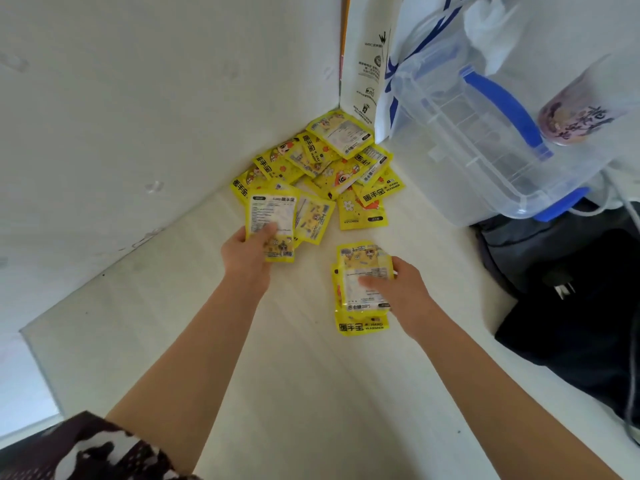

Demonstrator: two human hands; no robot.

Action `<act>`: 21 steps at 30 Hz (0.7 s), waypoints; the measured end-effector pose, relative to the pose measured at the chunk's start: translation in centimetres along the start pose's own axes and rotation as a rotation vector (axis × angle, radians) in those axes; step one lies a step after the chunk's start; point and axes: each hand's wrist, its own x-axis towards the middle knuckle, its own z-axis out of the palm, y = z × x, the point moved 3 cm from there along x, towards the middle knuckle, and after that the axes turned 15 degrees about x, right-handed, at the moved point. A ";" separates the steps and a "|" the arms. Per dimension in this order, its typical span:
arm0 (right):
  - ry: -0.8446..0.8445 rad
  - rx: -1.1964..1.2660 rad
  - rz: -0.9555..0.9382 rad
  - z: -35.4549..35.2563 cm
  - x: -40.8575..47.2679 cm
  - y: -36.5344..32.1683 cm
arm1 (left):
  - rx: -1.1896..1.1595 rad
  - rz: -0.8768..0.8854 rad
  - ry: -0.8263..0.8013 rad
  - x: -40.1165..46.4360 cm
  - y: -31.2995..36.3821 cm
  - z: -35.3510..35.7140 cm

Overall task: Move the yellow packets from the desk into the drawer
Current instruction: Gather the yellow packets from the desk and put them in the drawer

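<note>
One head-worn wide-angle view looks steeply down from above; it faces the white desk (311, 393) corner. Both forearms reach close beneath it.

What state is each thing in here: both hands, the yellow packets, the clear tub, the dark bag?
Left hand: grips one yellow foil packet.
Right hand: grips a small stack of yellow packets.
Loose heap of yellow packets: overlapping in the desk corner.
Clear plastic tub with blue handle: lid on.
Dark fabric bag: slumped at the right.

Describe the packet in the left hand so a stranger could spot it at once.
Start at the desk's back corner, where the pile of yellow packets lies. At its near-left edge, the left hand pinches one packet upright. Unlike its neighbours, it is lifted, printed white label facing the camera.
</note>
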 end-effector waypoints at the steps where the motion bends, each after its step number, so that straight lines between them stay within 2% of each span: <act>1: -0.016 0.064 0.022 -0.5 -0.4 0.3 | -0.025 -0.012 -0.010 -0.6 -0.4 -0.5; 10: -0.064 0.353 0.042 -4.4 -5.6 3.1 | -0.003 -0.027 -0.147 -7.1 -4.6 -4.6; 21: 0.058 0.578 -0.012 -6.1 -17.1 11.6 | 0.199 -0.016 -0.366 -14.8 -10.7 -9.6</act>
